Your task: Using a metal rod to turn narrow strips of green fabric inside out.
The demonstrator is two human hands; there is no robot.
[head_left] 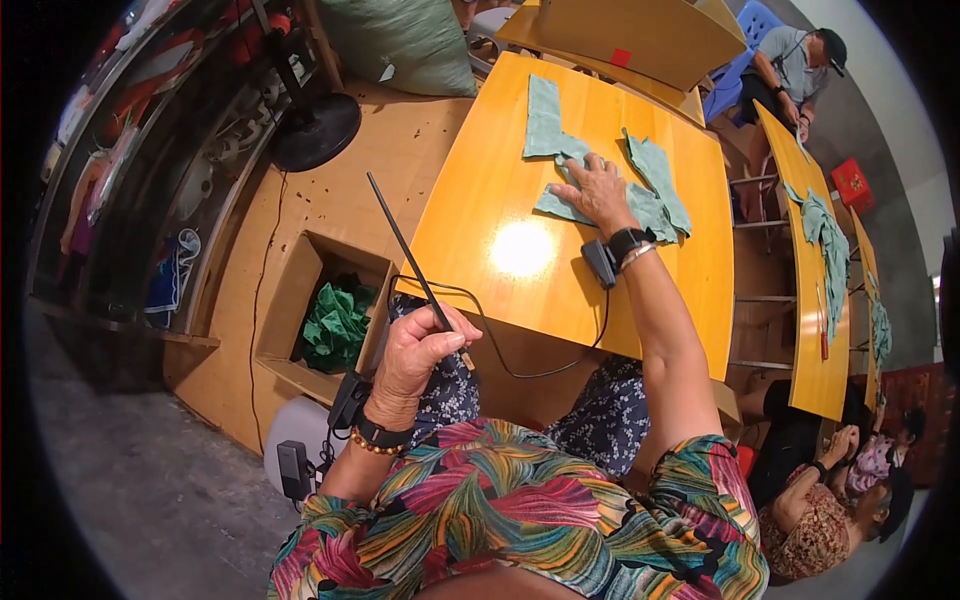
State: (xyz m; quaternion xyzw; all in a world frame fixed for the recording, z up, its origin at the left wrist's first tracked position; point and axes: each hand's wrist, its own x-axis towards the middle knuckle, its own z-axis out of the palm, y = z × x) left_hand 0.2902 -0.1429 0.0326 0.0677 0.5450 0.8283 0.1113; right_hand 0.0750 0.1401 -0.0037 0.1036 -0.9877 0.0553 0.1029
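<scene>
My left hand (425, 345) is closed round a thin black rod (405, 250), held off the table's near left corner and slanting up to the left. The rod's lower end is light-coloured and sticks out below the fingers. My right hand (598, 192) lies palm down with fingers spread on a green cloth piece (648, 208) on the yellow wooden table (460, 215). Beyond its fingertips stretches a flat green strip (543, 118). Another green piece (655, 172) lies just right of the hand. Part of the cloth is hidden under my palm.
Left of the table stands a cardboard box (285, 300) with crumpled green cloth (338, 322) in it. A black cable (470, 292) loops between my wrists. Behind are a large cardboard box (640, 40) and a green sack (400, 45). Other people sit at tables (808, 370) on the right.
</scene>
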